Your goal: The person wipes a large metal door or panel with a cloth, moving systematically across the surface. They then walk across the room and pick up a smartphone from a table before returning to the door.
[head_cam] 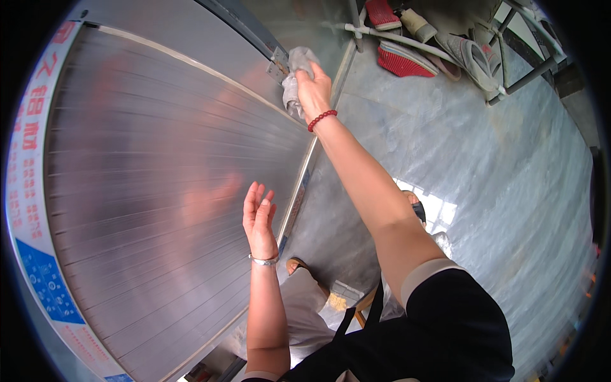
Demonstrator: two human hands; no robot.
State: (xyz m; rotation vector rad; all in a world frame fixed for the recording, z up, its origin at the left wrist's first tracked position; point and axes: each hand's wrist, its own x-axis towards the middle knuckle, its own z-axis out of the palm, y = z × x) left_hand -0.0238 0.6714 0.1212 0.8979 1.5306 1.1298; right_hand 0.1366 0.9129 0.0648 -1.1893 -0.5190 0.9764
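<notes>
A crumpled grey cloth [292, 90] is gripped in my right hand [315, 90], which wears a red bead bracelet. The cloth lies against the edge of a ribbed metal door panel [181, 157], beside a metal hinge [278, 67]. My left hand [259, 219], with a silver bangle at the wrist, is raised in front of the panel. Its fingers are bent and a little apart, with nothing in them. Blurred reddish reflections show on the panel's shiny surface.
A printed film strip [36, 143] runs along the panel's left edge. At the upper right, a tubular shoe rack [410, 42] holds several shoes, among them a red-soled one [405, 62]. Marbled grey floor tiles [482, 157] spread below. My sandalled foot [296, 265] is close to the panel's bottom edge.
</notes>
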